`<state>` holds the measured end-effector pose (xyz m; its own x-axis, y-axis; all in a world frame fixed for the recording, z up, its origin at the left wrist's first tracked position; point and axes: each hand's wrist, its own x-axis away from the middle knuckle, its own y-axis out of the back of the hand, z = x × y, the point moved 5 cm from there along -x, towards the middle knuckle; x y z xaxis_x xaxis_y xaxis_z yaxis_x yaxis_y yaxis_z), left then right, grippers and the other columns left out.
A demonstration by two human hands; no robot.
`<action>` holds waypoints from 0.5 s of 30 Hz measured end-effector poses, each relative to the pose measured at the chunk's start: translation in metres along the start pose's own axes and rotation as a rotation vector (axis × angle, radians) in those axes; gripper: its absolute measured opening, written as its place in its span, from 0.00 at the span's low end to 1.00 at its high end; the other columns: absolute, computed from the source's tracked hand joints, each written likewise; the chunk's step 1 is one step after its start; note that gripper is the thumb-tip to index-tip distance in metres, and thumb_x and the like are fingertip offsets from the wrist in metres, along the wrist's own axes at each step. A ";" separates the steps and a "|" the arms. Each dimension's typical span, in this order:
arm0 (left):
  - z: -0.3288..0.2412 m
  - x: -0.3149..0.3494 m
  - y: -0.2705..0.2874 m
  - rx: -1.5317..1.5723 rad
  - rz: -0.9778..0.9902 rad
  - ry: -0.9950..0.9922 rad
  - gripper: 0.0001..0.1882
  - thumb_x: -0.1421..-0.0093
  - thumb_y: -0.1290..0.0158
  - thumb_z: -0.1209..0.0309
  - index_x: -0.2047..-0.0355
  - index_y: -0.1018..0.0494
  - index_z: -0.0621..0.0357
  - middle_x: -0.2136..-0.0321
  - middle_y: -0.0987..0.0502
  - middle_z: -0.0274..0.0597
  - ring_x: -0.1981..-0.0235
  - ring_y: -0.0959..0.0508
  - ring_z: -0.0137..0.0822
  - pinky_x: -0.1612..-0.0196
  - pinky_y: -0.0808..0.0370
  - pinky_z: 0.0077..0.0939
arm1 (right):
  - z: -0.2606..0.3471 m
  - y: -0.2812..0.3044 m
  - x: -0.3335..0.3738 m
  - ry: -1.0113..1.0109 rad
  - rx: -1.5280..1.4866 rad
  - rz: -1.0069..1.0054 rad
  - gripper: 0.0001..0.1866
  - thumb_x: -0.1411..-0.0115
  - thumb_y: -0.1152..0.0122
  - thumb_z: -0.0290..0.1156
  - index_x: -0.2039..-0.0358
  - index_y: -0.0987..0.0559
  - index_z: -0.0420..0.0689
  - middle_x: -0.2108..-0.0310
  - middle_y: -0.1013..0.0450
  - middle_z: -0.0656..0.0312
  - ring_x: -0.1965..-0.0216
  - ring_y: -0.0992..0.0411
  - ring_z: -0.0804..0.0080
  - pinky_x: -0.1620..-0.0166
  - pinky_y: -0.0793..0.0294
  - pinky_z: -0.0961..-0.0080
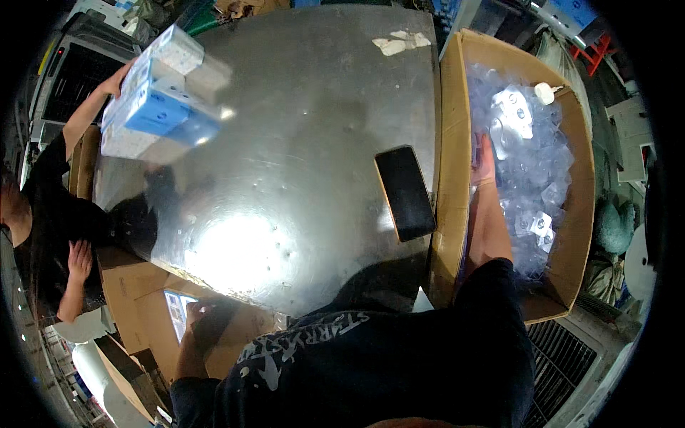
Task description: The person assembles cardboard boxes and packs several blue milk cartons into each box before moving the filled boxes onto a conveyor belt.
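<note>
My right hand [485, 165] reaches into a tall cardboard box full of clear plastic pieces [531, 160], close to its left wall. One finger points up and the hand looks open; its other fingers are partly hidden. At the lower left, my left hand [198, 312] is over an open cardboard carton [135, 303], beside a flat blue-and-white printed package [175, 314]. Shadow hides its fingers, so I cannot tell whether they grip the package. Between my arms lies the metal table [300, 171], with a dark phone [405, 192] on it near the right edge.
Across the table's left side, another person's hand [114, 82] rests on a stack of blue-and-white boxes [160, 107]. That person's other hand [80, 260] is held against their dark shirt. Crumpled pale scraps [401, 43] lie at the table's far right. A metal grille [560, 367] stands at lower right.
</note>
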<state>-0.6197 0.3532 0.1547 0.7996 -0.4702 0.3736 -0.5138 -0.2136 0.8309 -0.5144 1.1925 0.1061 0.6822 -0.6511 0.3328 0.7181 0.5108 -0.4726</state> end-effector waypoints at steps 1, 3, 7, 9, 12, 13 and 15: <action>-0.011 -0.006 0.003 -0.012 -0.083 -0.058 0.04 0.51 0.44 0.72 0.74 0.22 0.57 0.75 0.22 0.44 0.65 0.25 0.37 0.63 0.29 0.27 | -0.003 0.000 0.000 -0.013 -0.090 0.022 0.37 0.42 0.54 0.53 0.41 0.45 0.41 0.40 0.46 0.59 0.43 0.42 0.64 0.44 0.40 0.69; -0.047 -0.013 0.009 0.188 0.010 0.151 0.07 0.50 0.46 0.74 0.69 0.24 0.60 0.72 0.22 0.44 0.64 0.25 0.35 0.61 0.29 0.27 | 0.005 -0.015 0.012 -0.015 -0.158 0.032 0.37 0.42 0.55 0.54 0.40 0.47 0.42 0.40 0.48 0.58 0.42 0.43 0.63 0.43 0.41 0.68; -0.075 0.011 0.009 0.935 -0.032 0.478 0.16 0.50 0.47 0.75 0.60 0.30 0.68 0.65 0.24 0.44 0.61 0.27 0.31 0.58 0.30 0.26 | 0.053 -0.066 0.058 0.086 -0.134 -0.099 0.31 0.41 0.53 0.50 0.44 0.40 0.41 0.46 0.39 0.56 0.47 0.38 0.65 0.46 0.38 0.69; -0.059 0.020 0.005 0.709 -0.035 0.319 0.20 0.51 0.47 0.73 0.57 0.33 0.70 0.62 0.26 0.43 0.61 0.27 0.32 0.57 0.31 0.25 | 0.069 -0.071 0.046 0.127 -0.126 0.028 0.27 0.40 0.53 0.46 0.47 0.35 0.40 0.50 0.34 0.57 0.50 0.36 0.67 0.48 0.36 0.71; -0.097 0.034 0.018 0.728 -0.072 0.236 0.21 0.51 0.45 0.71 0.57 0.32 0.68 0.61 0.26 0.40 0.61 0.28 0.31 0.57 0.31 0.26 | 0.098 -0.109 0.066 0.350 0.171 0.002 0.20 0.39 0.53 0.41 0.52 0.29 0.40 0.57 0.30 0.60 0.56 0.33 0.70 0.52 0.34 0.74; -0.110 0.036 0.023 0.774 -0.070 0.173 0.21 0.51 0.45 0.71 0.57 0.32 0.68 0.61 0.26 0.40 0.61 0.28 0.31 0.57 0.31 0.26 | 0.105 -0.094 0.055 0.515 0.307 0.031 0.19 0.38 0.55 0.40 0.56 0.26 0.38 0.57 0.30 0.61 0.57 0.32 0.71 0.54 0.34 0.75; -0.103 0.052 0.018 0.881 -0.122 0.135 0.16 0.46 0.46 0.72 0.57 0.32 0.66 0.62 0.26 0.40 0.62 0.27 0.30 0.58 0.30 0.26 | 0.110 -0.114 0.065 0.580 0.677 0.013 0.19 0.39 0.54 0.40 0.58 0.25 0.38 0.56 0.30 0.59 0.56 0.32 0.68 0.52 0.35 0.75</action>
<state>-0.5558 0.4133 0.2316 0.8654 -0.3089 0.3947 -0.4309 -0.8607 0.2712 -0.5371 1.1536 0.2709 0.6454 -0.7309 -0.2218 0.7637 0.6226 0.1709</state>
